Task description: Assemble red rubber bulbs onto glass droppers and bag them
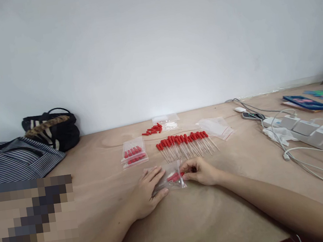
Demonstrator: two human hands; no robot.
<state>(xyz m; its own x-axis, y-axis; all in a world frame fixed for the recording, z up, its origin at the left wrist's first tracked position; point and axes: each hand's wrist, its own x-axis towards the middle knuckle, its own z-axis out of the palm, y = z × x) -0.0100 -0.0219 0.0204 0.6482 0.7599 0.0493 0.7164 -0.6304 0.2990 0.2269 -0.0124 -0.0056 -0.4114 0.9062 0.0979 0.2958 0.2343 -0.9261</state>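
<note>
A clear zip bag (175,168) lies flat on the table in front of me, with red pieces (175,177) at its open right end. My left hand (151,188) rests on the bag's left part, fingers apart. At the bag's mouth, my right hand (198,171) pinches the end of the red pieces. Beyond the hands is a row of droppers with red bulbs (186,138) and thin clear stems. Filled bags of red bulbs (133,152) are stacked at the left of the row. Loose red bulbs (154,129) lie farther back.
Clear tubes (171,125) lie on a bag at the back; other clear bags (216,127) are right of the droppers. White chargers (307,125) and cables fill the right. A black bag (58,128) and striped cloth (14,160) are at the left.
</note>
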